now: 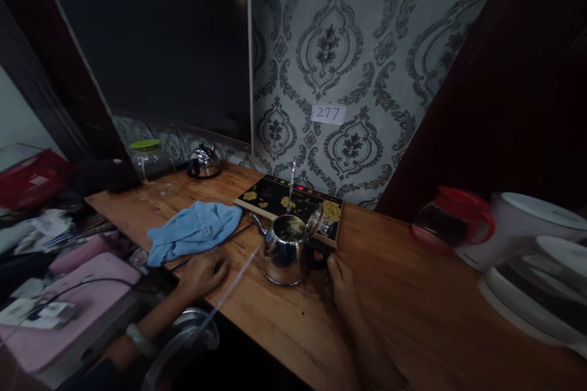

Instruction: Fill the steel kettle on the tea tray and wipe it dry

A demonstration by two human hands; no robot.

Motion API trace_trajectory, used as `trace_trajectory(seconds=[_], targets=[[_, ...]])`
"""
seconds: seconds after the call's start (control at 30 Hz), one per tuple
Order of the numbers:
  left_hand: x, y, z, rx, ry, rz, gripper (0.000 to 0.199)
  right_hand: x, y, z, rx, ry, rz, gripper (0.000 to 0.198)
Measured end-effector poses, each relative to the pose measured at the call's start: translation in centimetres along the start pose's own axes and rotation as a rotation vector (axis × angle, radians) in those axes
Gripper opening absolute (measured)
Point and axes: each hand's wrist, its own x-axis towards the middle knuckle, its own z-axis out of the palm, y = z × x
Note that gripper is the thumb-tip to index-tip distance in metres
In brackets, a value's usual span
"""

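A shiny metal teapot [282,256] stands upright on the wooden table, its lid [314,220] tipped back and its mouth uncovered. My right hand [340,278] is at the teapot's black handle, with the fingers closed around its end. Over the mouth rises a thin metal spout [292,180] from a black panel [270,192] with gold flowers and a red light. My left hand [206,272] rests on the table's front edge, fingers curled in and nothing visible in them. Just behind it lies a crumpled blue cloth [197,229]. A clear tube [236,281] runs down between my hand and the teapot.
At the back left are a second metal kettle [204,162] and a glass jar [153,165] with a green lid. To the right stand a red-lidded jug [452,220] and white-lidded containers [541,226]. Below the table edge sits a metal pot [183,330].
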Motion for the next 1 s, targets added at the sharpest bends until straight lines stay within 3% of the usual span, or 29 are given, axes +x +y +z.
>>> trace_trajectory(seconds=[1.0], targets=[[-0.03, 0.39, -0.48, -0.039, -0.006, -0.021, 0.028, -0.06, 0.35, 0.03, 0.008, 0.024, 0.016, 0.057]])
